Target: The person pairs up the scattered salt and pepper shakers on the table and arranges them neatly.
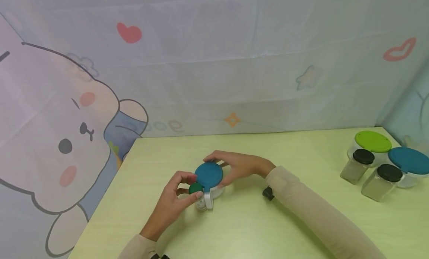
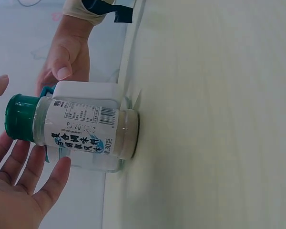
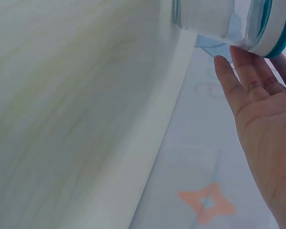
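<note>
A spice bottle with a green cap [image 1: 196, 188] stands upright beside a clear jar with a blue lid [image 1: 209, 174] and a white handle [image 1: 208, 200]. In the left wrist view the bottle's printed label [image 2: 81, 125] faces the camera and covers part of the jar. My left hand [image 1: 175, 195] curves around the green cap, its fingers spread and its thumb apart from the cap in the left wrist view. From the far right side, my right hand [image 1: 239, 166] spans the blue lid. Its fingers extend nearly straight along the lid's rim [image 3: 276, 40], partly hidden behind it.
To the right stand a container with a lime-green lid [image 1: 372, 141], another with a blue lid [image 1: 409, 160], and two black-capped jars [image 1: 357, 166] [image 1: 382, 182]. A small black object [image 1: 268, 193] shows under the right cuff. A printed cloth [image 1: 214, 84] hangs behind the table [image 1: 301, 154].
</note>
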The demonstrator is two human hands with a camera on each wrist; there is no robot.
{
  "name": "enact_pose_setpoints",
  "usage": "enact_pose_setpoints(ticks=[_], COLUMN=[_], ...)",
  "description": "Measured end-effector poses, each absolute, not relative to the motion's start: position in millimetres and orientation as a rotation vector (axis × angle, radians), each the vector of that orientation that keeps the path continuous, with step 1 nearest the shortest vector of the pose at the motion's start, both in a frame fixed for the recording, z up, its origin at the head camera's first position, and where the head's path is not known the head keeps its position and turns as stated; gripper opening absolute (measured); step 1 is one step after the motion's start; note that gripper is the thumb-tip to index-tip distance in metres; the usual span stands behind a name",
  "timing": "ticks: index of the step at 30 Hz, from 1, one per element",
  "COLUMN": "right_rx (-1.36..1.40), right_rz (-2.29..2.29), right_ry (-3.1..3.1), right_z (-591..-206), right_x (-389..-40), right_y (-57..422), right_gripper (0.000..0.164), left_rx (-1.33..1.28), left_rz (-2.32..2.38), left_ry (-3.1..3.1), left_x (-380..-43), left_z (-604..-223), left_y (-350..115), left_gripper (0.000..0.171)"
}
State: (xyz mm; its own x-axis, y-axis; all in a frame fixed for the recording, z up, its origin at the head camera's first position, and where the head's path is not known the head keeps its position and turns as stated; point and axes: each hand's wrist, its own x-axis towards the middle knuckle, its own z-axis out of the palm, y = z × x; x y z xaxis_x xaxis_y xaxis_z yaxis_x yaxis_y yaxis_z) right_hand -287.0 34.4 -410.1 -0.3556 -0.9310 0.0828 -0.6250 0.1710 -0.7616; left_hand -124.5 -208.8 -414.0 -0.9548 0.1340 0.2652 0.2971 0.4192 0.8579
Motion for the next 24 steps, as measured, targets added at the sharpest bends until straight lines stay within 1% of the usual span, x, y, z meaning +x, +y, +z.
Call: enact_pose_setpoints(ticks=[8,24], right_rx=[-1.459,-1.466], right_rz=[-1.027,-1.062], right_ry=[2.061,2.027], right_z=[-406,-400], right_x=[-289,-291], right_y=[47,65], right_gripper=[0.08,0.079], left_rx=[-0.416,-0.457], left_rz=[-1.547,-1.51], left_ry=[-2.488,-2.488], left_x=[-129,-140], left_z=[-410,-400], left_y=[-207,-200], left_gripper=[0.041,0.048])
